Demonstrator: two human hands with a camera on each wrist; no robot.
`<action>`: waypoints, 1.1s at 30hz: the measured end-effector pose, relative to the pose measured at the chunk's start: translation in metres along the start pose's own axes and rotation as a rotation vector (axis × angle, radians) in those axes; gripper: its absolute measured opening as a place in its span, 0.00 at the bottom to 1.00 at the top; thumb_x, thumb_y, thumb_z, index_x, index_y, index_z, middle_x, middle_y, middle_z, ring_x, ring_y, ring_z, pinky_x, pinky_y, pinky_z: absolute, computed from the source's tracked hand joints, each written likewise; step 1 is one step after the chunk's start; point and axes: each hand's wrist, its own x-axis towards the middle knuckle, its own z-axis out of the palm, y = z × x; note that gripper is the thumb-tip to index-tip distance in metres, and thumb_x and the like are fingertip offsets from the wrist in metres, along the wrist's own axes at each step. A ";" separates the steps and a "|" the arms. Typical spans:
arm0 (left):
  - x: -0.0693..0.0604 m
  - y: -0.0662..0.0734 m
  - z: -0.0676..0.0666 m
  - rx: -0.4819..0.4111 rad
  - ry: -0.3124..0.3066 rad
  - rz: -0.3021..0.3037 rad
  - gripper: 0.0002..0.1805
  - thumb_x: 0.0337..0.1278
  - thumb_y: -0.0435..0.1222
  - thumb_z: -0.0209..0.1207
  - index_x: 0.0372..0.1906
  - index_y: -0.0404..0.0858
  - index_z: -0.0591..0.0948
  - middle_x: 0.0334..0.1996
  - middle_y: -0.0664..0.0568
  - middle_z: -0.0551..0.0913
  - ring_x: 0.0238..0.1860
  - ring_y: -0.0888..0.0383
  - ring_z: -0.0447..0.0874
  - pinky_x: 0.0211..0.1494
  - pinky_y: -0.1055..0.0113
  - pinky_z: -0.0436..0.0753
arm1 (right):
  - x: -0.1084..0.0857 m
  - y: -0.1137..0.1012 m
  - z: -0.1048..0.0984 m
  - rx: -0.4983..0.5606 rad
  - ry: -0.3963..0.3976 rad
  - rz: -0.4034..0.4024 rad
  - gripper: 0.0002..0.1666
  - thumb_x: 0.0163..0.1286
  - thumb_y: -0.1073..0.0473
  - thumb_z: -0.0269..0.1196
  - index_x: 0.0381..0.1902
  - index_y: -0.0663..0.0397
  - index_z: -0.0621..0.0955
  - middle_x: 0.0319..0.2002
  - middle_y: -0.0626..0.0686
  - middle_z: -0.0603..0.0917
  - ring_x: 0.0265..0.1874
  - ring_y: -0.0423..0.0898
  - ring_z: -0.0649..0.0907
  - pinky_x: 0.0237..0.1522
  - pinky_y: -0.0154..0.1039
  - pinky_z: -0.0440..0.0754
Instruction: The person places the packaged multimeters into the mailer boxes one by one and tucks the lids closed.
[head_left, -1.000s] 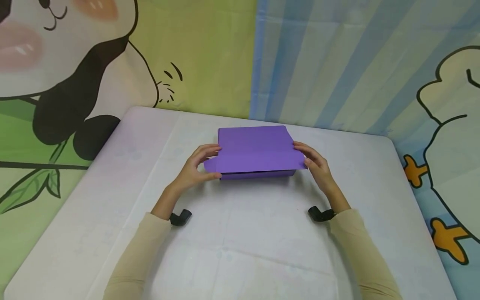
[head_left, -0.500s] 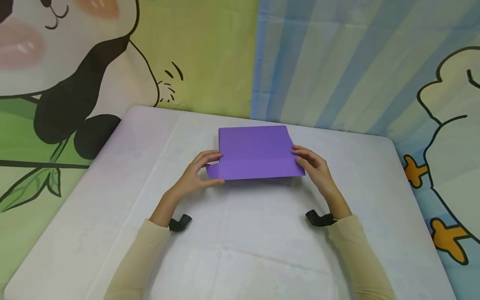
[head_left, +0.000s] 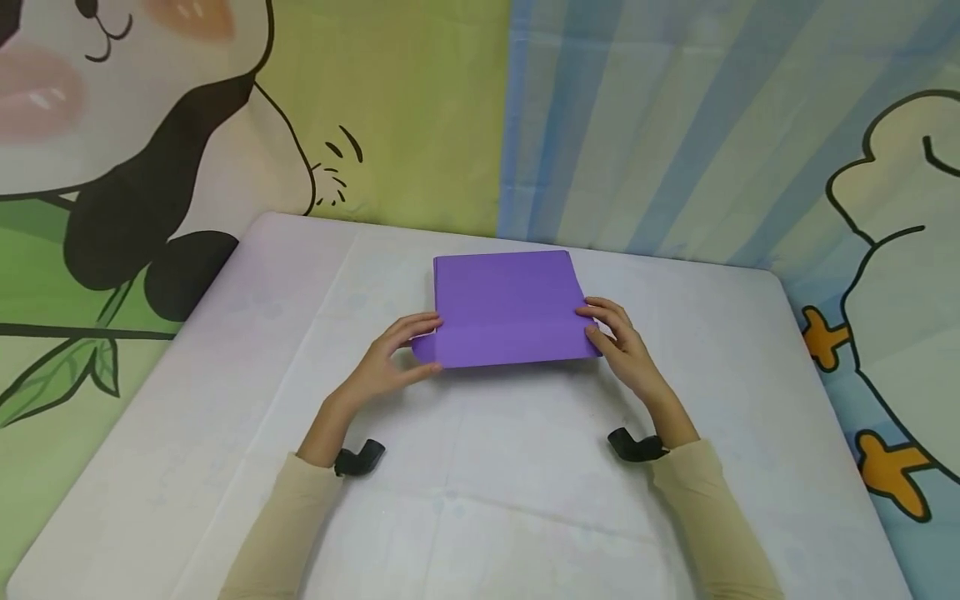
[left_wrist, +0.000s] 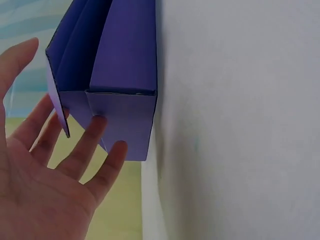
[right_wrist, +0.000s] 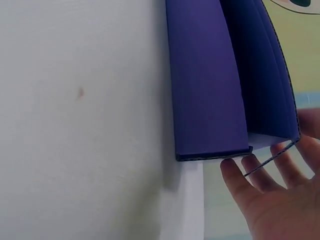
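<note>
A purple cardboard box (head_left: 510, 304) stands on the white table, its lid slanting forward over the front. Spread fingers of the left hand (head_left: 382, 367) touch the box's left end, beside a rounded side flap (head_left: 423, 348); its thumb is near the lid's front left corner. At the right end are the fingers of the right hand (head_left: 630, 354), its thumb on the lid's edge. In the left wrist view, the left hand (left_wrist: 55, 185) has fingertips against the box's end (left_wrist: 125, 125). The right wrist view shows a gap between lid and front wall (right_wrist: 207, 85), with the right hand's (right_wrist: 280, 205) fingers at the end.
The white tabletop (head_left: 480, 517) extends around the box on all sides. Behind it hangs a printed backdrop (head_left: 420, 108) with a panda and stripes. A black device (head_left: 362, 458) sits at the left wrist and another (head_left: 636, 446) at the right.
The lid's front edge has come down toward the person and now hides the front wall in the head view. Both hands have moved slightly nearer the person, the right one also a little left.
</note>
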 end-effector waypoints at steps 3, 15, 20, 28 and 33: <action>-0.003 -0.008 0.001 0.004 0.003 0.006 0.34 0.49 0.30 0.71 0.65 0.37 0.74 0.68 0.46 0.69 0.68 0.49 0.66 0.63 0.55 0.75 | -0.004 0.003 0.002 0.014 0.001 0.004 0.21 0.76 0.64 0.52 0.64 0.64 0.72 0.71 0.57 0.61 0.72 0.54 0.60 0.62 0.25 0.69; -0.008 0.017 0.011 -0.011 0.046 0.004 0.33 0.50 0.24 0.68 0.64 0.27 0.71 0.67 0.36 0.67 0.68 0.41 0.64 0.64 0.53 0.72 | -0.011 0.023 0.005 0.038 0.043 -0.034 0.22 0.75 0.66 0.54 0.65 0.63 0.73 0.72 0.56 0.64 0.71 0.51 0.64 0.73 0.38 0.59; -0.008 0.025 0.013 0.000 0.076 0.040 0.31 0.49 0.23 0.68 0.62 0.25 0.72 0.65 0.34 0.69 0.66 0.40 0.66 0.63 0.67 0.72 | -0.013 0.027 0.008 0.073 0.068 -0.034 0.22 0.75 0.66 0.53 0.65 0.65 0.73 0.72 0.57 0.64 0.72 0.51 0.61 0.69 0.29 0.61; -0.008 0.011 0.016 -0.016 0.101 0.094 0.29 0.47 0.21 0.68 0.59 0.25 0.74 0.63 0.33 0.71 0.66 0.37 0.66 0.70 0.74 0.64 | -0.013 0.035 0.013 0.115 0.116 -0.028 0.21 0.74 0.65 0.55 0.63 0.66 0.75 0.71 0.56 0.66 0.72 0.49 0.62 0.63 0.26 0.69; -0.008 0.005 0.017 -0.028 0.091 0.105 0.28 0.48 0.20 0.67 0.58 0.24 0.75 0.62 0.32 0.72 0.65 0.36 0.66 0.72 0.73 0.62 | -0.014 0.040 0.012 0.127 0.128 -0.040 0.21 0.74 0.66 0.56 0.62 0.68 0.75 0.72 0.57 0.65 0.73 0.48 0.62 0.64 0.25 0.68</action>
